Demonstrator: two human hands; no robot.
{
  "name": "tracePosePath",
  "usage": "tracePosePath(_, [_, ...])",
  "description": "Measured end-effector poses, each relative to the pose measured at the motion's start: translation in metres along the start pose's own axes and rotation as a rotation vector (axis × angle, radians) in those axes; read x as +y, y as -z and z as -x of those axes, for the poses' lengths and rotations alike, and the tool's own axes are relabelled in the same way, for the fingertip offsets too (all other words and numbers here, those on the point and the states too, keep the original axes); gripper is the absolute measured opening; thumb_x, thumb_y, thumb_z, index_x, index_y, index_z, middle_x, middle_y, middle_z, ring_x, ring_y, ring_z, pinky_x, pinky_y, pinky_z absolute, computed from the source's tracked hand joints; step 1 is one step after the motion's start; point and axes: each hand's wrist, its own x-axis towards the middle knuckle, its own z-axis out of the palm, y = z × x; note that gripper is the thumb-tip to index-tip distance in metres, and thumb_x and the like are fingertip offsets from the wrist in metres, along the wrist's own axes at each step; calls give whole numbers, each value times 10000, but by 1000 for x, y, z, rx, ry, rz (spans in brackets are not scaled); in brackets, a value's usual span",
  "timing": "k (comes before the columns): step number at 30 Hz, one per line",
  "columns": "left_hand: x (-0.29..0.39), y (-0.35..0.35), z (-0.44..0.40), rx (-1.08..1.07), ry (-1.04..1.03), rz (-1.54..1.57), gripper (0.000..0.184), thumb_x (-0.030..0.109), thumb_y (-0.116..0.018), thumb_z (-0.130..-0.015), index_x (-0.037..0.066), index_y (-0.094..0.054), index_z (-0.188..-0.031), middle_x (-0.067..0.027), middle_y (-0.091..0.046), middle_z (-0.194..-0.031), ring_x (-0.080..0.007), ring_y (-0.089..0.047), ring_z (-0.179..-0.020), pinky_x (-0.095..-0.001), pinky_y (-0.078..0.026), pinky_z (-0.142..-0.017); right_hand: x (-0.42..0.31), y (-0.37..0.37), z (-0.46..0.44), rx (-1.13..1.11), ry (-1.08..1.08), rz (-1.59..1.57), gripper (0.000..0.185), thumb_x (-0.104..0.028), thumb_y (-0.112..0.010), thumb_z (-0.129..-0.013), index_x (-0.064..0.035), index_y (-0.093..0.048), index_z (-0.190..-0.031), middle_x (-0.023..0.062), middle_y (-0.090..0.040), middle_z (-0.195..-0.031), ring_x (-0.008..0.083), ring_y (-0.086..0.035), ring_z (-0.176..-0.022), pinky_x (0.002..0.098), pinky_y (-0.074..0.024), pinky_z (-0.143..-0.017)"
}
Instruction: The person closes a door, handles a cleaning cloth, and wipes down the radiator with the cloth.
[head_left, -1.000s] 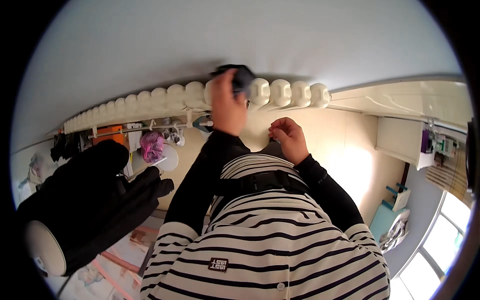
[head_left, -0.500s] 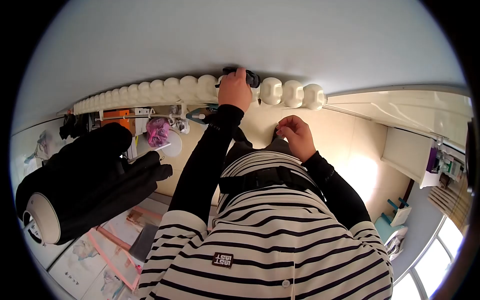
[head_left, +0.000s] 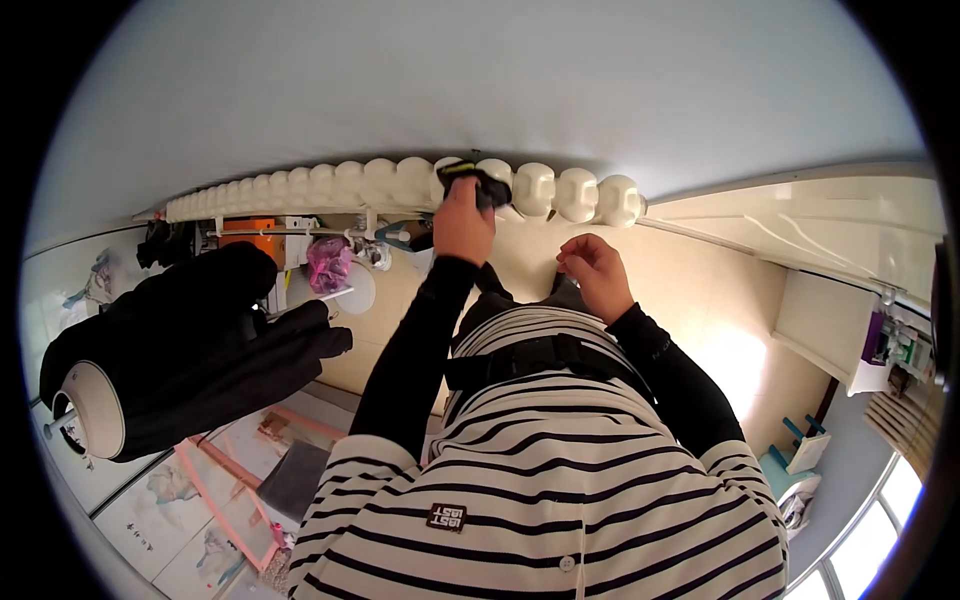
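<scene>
My left hand [head_left: 463, 225] grips a dark, crumpled cloth [head_left: 488, 189] with a yellow-green streak along its edge. The cloth is over the top of the white ribbed radiator [head_left: 535, 188], near its right end; whether it touches the surface I cannot tell. Closed loosely in front of my waist is my right hand [head_left: 598, 280], thumb against curled fingers, with nothing visible in it. It is on the near side of the radiator, apart from it.
A pale wall [head_left: 500, 70] rises behind the radiator. To the left, black clothing [head_left: 180, 350] hangs near a pink plastic bag [head_left: 328, 262] and an orange box [head_left: 250, 235]. At right are a white cabinet [head_left: 825, 320] and a teal chair [head_left: 785, 470].
My left hand has drawn back from the wall toward my body with the cloth, uncovering part of the radiator top. The right hand stays almost where it was.
</scene>
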Motion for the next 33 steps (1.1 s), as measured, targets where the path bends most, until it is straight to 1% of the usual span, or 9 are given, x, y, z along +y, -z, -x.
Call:
tracePosePath(5, [-17,48,24,-272,159,130,395,151,-630,-801,26,-644,-1176,-252,-688,-891,-423,-672,-841,-486,-532,-790,-1,2,4,10,-14,-12,154,-17,-561,-909,37,-604,-1046,99,-692,-939,163,-679,-845,289,-537,-782])
tracePosePath(10, [-11,58,14,357,323,234,434,127,-625,-807,21,-603,-1228,-231,-697,-988,-434,-672,-923,-460,-538,-830,0,15,5,32,-26,36,143,-1,-557,-921,9,-607,-1054,80,-694,-952,153,-677,-850,280,-527,-767])
tracePosePath(12, [-8,31,3,395,211,88,435,96,-619,-819,29,-564,-1245,-212,-637,-1173,-417,-619,-1080,-469,-493,-945,2,14,5,33,-36,24,141,-3,-559,-920,11,-609,-1052,81,-694,-944,158,-682,-850,286,-531,-764])
tracePosePath(14, [4,-8,7,164,217,46,494,63,-643,-774,48,-544,-1258,-192,-583,-1253,-405,-578,-1136,-479,-470,-981,3,13,7,24,-40,27,141,-2,-561,-921,12,-611,-1052,81,-695,-939,161,-685,-853,285,-532,-762])
tracePosePath(15, [19,-26,16,205,97,-84,465,60,-676,-753,53,-562,-1204,-167,-566,-1261,-399,-552,-1153,-482,-450,-991,3,11,9,23,-43,23,139,-1,-562,-921,11,-612,-1050,81,-695,-940,161,-685,-852,283,-532,-762])
tracePosePath(21, [34,-30,38,96,-2,97,434,46,-702,-757,54,-575,-1172,-157,-529,-1287,-409,-551,-1088,-478,-478,-924,7,4,9,-26,-64,60,139,1,-567,-915,16,-611,-1046,84,-691,-943,157,-677,-859,278,-532,-772])
tracePosePath(26, [19,-46,83,-338,55,356,349,95,-667,-807,48,-584,-1142,-192,-620,-1114,-411,-606,-1044,-481,-499,-899,-4,-8,0,-89,-47,45,150,0,-567,-904,33,-605,-1045,94,-686,-938,158,-662,-859,287,-537,-796])
tracePosePath(28, [16,-27,91,-282,127,418,374,94,-655,-785,46,-590,-1150,-201,-627,-1119,-410,-604,-1064,-467,-501,-905,-11,-11,-3,-82,-22,47,154,-3,-564,-904,30,-607,-1048,95,-687,-940,157,-662,-856,286,-536,-792])
tracePosePath(33, [8,27,58,384,2,315,503,44,-617,-758,-12,-559,-1254,-211,-611,-1194,-399,-607,-1106,-435,-481,-981,1,-4,0,-52,-50,33,173,-9,-560,-896,29,-610,-1058,101,-690,-943,160,-663,-843,283,-531,-783])
